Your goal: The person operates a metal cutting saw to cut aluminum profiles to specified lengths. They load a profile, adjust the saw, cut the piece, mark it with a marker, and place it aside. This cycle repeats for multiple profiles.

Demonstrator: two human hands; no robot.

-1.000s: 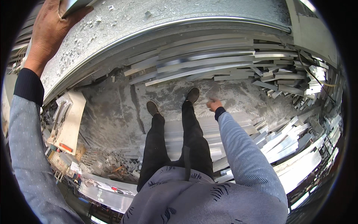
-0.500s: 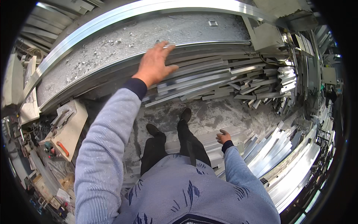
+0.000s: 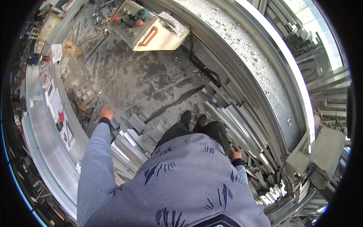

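Forearm (image 3: 99, 145) extended, the left hand (image 3: 106, 112) reaches forward and out to the left, its dark cuff at the wrist. It appears above or beside pale metal lengths (image 3: 130, 143) heaped on the left; blur covers the fingers, so I cannot tell whether they are closed or touch anything. The right hand (image 3: 236, 153) hangs low beside the right thigh, much closer to the body, fingers loosely bent and free. Just beyond it, on the right, lie stacked metal bars (image 3: 247, 132), running from near to far; contact with them cannot be made out. Dark shoes (image 3: 185, 117) stand between the two piles. A pale cabinet (image 3: 170, 39) with an orange-red handle (image 3: 149, 36) sits at the far side.
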